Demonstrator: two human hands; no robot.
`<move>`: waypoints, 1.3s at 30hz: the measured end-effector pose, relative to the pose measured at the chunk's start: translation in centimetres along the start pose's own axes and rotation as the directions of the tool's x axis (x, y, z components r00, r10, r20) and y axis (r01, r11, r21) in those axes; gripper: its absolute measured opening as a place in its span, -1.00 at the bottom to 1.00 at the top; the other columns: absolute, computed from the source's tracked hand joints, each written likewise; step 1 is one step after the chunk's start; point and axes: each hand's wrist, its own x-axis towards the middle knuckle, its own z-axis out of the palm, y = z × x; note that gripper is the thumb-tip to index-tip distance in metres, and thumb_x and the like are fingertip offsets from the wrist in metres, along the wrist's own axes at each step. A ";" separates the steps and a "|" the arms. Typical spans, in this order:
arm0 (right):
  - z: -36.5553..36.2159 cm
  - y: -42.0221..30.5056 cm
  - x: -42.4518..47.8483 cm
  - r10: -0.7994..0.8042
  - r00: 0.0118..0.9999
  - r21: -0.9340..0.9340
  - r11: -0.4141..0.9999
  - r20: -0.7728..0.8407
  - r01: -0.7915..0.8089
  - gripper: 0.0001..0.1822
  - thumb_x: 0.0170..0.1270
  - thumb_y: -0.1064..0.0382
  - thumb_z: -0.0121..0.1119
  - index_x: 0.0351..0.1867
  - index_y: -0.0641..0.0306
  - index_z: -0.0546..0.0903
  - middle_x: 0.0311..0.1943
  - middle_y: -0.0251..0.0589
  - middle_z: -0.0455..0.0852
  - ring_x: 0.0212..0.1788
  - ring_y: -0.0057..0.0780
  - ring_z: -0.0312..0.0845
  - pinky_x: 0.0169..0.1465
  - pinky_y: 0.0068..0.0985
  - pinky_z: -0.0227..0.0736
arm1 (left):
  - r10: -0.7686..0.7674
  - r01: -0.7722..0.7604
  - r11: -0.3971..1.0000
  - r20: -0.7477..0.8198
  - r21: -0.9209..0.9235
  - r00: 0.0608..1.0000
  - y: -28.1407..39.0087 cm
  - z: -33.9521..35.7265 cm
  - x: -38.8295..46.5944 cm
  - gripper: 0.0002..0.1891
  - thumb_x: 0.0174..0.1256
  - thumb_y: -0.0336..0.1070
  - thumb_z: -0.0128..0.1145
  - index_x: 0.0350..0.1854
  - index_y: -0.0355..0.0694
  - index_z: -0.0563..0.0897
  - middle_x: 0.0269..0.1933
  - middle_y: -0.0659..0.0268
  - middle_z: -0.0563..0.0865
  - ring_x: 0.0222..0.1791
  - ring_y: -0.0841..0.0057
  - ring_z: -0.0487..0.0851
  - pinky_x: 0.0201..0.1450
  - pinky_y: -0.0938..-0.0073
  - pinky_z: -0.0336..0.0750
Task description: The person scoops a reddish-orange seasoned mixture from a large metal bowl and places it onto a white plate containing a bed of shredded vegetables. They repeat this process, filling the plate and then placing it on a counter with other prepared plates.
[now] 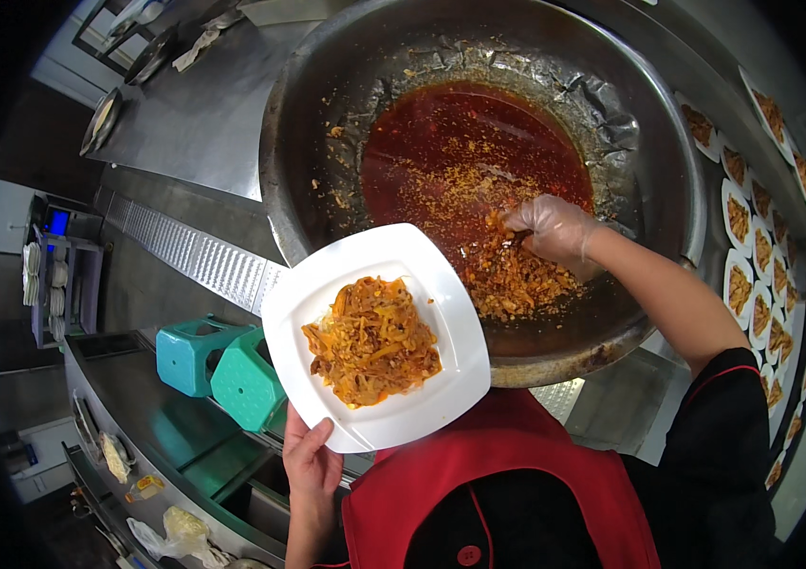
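Observation:
My left hand point(310, 455) holds a white square plate point(456, 384) by its near corner, with the thumb on the rim. A mound of saucy, shredded orange-brown food point(374, 341) sits in the middle of the plate. The plate overlaps the near left rim of a large round metal basin point(666, 156). In the basin, my right hand point(552, 231), in a clear plastic glove, reaches into chopped, oily brown bits point(516, 284). Its fingers are curled at the heap; whether they grip any bits is unclear. Dark red oily sauce point(431, 142) with floating yellow flecks pools beyond the hand.
Several white plates of similar food point(738, 217) stand in rows on the right. Two green plastic stools point(250, 380) are at left, near a perforated metal floor grate point(210, 263). A steel table point(196, 135) adjoins the basin. Plastic bags point(186, 530) lie on a lower-left counter.

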 end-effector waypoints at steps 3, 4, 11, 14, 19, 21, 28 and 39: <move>0.4 0.8 -0.3 -0.152 0.974 -0.294 0.935 0.169 0.197 -0.83 0.13 0.42 0.17 -0.22 0.29 0.64 -0.19 -0.12 0.73 -0.10 -0.13 0.64 0.00 -0.31 0.54 | 0.008 -0.008 1.000 0.006 0.002 1.000 -0.1 -0.3 0.2 -0.31 0.22 -0.53 0.10 0.43 -0.29 0.16 0.31 0.08 0.44 0.30 0.25 0.45 0.36 0.23 0.35; 1.1 0.6 -0.3 -0.114 0.965 -0.374 0.906 0.237 0.198 -0.83 0.13 0.41 0.16 -0.23 0.28 0.65 -0.19 -0.12 0.73 -0.10 -0.12 0.64 0.00 -0.30 0.53 | 0.012 -0.012 1.000 0.013 0.003 1.000 0.0 -0.2 0.3 -0.31 0.22 -0.52 0.10 0.43 -0.29 0.17 0.31 0.08 0.44 0.30 0.25 0.45 0.36 0.23 0.35; 1.3 0.7 -0.8 0.065 0.942 -0.527 0.840 0.329 0.126 -0.71 0.01 0.41 0.17 -0.17 0.19 0.66 -0.20 -0.12 0.71 -0.09 -0.15 0.62 -0.01 -0.28 0.49 | 0.019 -0.019 1.000 0.009 0.005 1.000 -0.1 -0.3 0.3 -0.31 0.21 -0.52 0.11 0.42 -0.29 0.18 0.31 0.09 0.45 0.29 0.26 0.46 0.36 0.24 0.35; 0.1 1.3 -0.6 0.107 0.952 -0.337 0.941 0.286 -0.004 -0.60 0.00 0.42 0.14 -0.04 0.19 0.65 -0.15 -0.15 0.73 -0.13 -0.22 0.63 -0.05 -0.35 0.50 | 0.010 -0.010 1.000 0.002 -0.011 1.000 -0.1 -0.2 0.4 -0.32 0.21 -0.52 0.11 0.42 -0.30 0.19 0.30 0.09 0.45 0.29 0.26 0.46 0.35 0.24 0.35; -1.2 1.1 -1.1 0.257 0.956 0.124 0.953 0.144 -0.275 -0.55 0.03 0.35 0.21 0.05 0.17 0.63 -0.19 -0.19 0.76 -0.29 -0.44 0.65 -0.18 -0.42 0.53 | 0.021 -0.021 1.000 -0.005 0.007 1.000 -0.1 0.0 0.4 -0.29 0.19 -0.51 0.10 0.43 -0.33 0.16 0.31 0.05 0.45 0.29 0.23 0.47 0.35 0.23 0.37; -1.4 2.1 -1.1 0.231 0.955 -0.163 0.966 0.187 -0.201 -0.54 0.01 0.21 0.29 0.02 0.20 0.62 -0.20 -0.11 0.75 -0.22 -0.28 0.67 -0.13 -0.35 0.55 | 0.021 -0.021 1.000 -0.009 0.016 1.000 -0.1 0.0 0.5 -0.28 0.18 -0.51 0.10 0.43 -0.35 0.14 0.31 0.03 0.44 0.28 0.22 0.47 0.34 0.22 0.38; -0.6 0.6 -2.1 0.275 0.933 -0.645 0.762 0.233 -0.064 -0.45 -0.05 0.12 0.33 0.06 0.18 0.58 -0.20 -0.07 0.73 -0.12 -0.08 0.64 -0.03 -0.27 0.53 | 0.002 -0.002 1.000 0.014 0.006 1.000 0.2 -0.4 0.8 -0.31 0.20 -0.51 0.12 0.42 -0.32 0.18 0.29 0.07 0.46 0.27 0.26 0.48 0.34 0.25 0.37; -0.6 -0.2 -1.1 0.357 0.858 -0.330 0.913 0.370 -0.237 -0.34 -0.06 0.16 0.20 0.21 0.19 0.54 0.06 -0.10 0.67 0.05 -0.32 0.61 0.09 -0.52 0.46 | -0.001 0.001 1.000 0.024 -0.006 1.000 0.0 -0.9 0.9 -0.35 0.22 -0.52 0.10 0.40 -0.31 0.23 0.28 0.11 0.48 0.27 0.29 0.48 0.33 0.27 0.37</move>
